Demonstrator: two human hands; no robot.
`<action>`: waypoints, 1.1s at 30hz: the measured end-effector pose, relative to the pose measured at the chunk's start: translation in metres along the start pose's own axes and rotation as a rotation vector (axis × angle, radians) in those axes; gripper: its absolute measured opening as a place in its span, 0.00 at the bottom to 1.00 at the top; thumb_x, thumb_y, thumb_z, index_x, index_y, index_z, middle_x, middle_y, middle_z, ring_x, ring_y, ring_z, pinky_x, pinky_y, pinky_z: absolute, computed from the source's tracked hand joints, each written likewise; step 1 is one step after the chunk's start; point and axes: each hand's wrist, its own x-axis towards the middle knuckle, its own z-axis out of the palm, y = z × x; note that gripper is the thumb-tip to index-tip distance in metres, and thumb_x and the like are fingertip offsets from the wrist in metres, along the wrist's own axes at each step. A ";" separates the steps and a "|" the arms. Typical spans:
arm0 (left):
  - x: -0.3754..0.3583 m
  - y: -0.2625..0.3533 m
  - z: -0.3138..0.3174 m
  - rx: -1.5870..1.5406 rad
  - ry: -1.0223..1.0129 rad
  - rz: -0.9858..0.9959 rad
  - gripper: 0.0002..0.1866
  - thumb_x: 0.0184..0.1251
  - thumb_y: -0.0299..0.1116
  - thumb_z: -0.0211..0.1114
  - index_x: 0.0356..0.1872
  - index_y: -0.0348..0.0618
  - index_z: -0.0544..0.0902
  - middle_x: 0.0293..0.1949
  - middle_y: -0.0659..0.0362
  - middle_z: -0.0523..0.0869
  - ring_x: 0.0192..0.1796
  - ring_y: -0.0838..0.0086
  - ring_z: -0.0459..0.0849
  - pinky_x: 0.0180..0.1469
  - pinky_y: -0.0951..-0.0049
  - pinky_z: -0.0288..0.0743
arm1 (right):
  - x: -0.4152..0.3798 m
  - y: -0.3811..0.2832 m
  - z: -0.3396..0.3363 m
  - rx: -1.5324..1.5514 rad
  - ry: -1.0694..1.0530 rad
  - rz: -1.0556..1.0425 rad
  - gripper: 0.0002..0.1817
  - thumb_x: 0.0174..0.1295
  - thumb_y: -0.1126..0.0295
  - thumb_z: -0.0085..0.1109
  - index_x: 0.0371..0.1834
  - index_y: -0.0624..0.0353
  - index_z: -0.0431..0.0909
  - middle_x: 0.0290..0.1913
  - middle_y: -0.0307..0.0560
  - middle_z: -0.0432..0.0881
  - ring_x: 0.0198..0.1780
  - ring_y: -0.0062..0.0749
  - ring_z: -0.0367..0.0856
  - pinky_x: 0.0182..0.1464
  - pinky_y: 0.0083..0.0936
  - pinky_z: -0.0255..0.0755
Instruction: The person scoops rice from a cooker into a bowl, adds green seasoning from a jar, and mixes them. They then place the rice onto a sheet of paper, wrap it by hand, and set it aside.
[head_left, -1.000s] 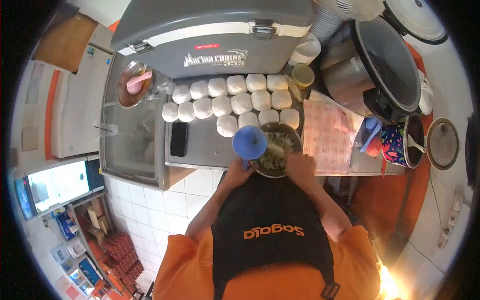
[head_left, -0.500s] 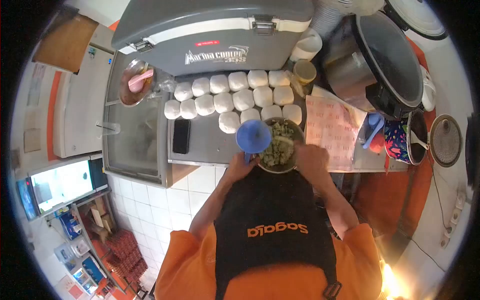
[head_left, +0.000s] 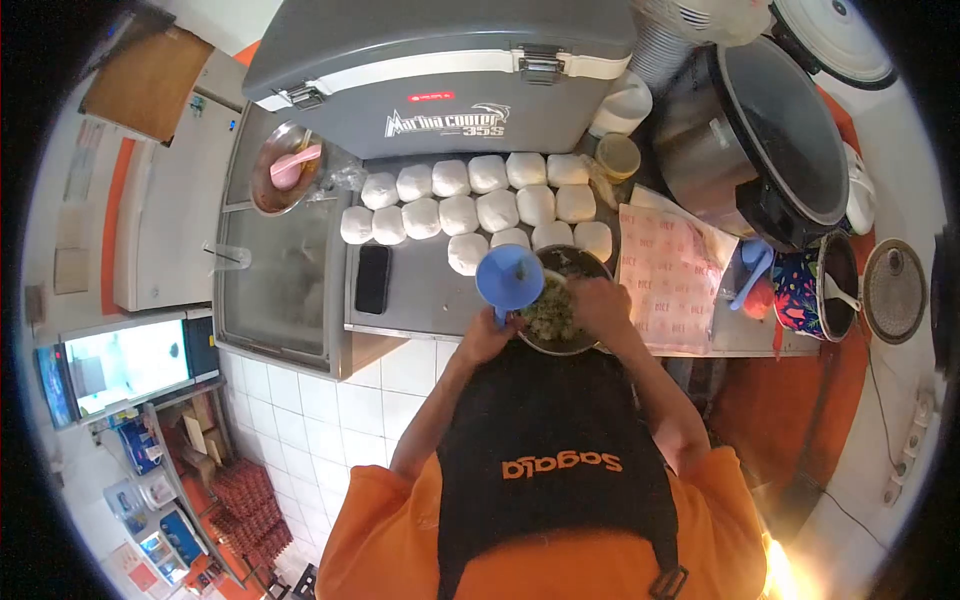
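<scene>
My left hand (head_left: 487, 337) is closed on the handle of a blue plastic scoop (head_left: 508, 277). The round cup of the scoop faces up beside the left rim of a metal bowl (head_left: 590, 262), with a small dark bit inside. Chopped, greenish food (head_left: 550, 318) fills the near part of the bowl. Over the bowl's right side, my right hand (head_left: 602, 308) is closed around a pale spoon (head_left: 553, 277), mostly hidden by the fingers. Several white rounded packets (head_left: 497, 211) lie in rows just beyond the bowl.
A grey cooler (head_left: 450, 110) stands behind the packets. Left are a black phone (head_left: 373, 279) and a metal bowl with a pink scoop (head_left: 292, 168). On the right lie printed wrapping sheets (head_left: 672, 275), near a large rice cooker (head_left: 705, 150) and a patterned pot (head_left: 797, 300).
My right hand has moved left and inward over the bowl, with the spoon. The blue scoop stays by the left rim. The whole view has shifted slightly.
</scene>
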 end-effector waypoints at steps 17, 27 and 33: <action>-0.001 0.018 -0.007 0.083 -0.019 -0.051 0.16 0.65 0.39 0.74 0.39 0.34 0.81 0.30 0.50 0.86 0.33 0.65 0.82 0.41 0.59 0.77 | -0.055 -0.034 -0.022 -0.004 0.087 -0.017 0.12 0.65 0.66 0.55 0.40 0.60 0.86 0.32 0.56 0.88 0.36 0.50 0.90 0.37 0.50 0.81; 0.005 -0.009 -0.005 -0.038 -0.059 0.017 0.18 0.66 0.41 0.73 0.44 0.34 0.84 0.33 0.48 0.87 0.35 0.64 0.83 0.43 0.58 0.78 | -0.010 -0.019 0.016 0.141 0.009 0.046 0.14 0.59 0.66 0.58 0.46 0.60 0.84 0.34 0.57 0.87 0.36 0.60 0.88 0.42 0.52 0.82; 0.000 -0.005 -0.009 0.048 -0.127 -0.114 0.20 0.66 0.36 0.73 0.54 0.38 0.81 0.42 0.56 0.87 0.44 0.71 0.80 0.49 0.63 0.77 | -0.018 -0.028 -0.048 0.186 0.002 0.138 0.12 0.63 0.70 0.56 0.41 0.66 0.86 0.40 0.60 0.88 0.45 0.59 0.89 0.44 0.52 0.84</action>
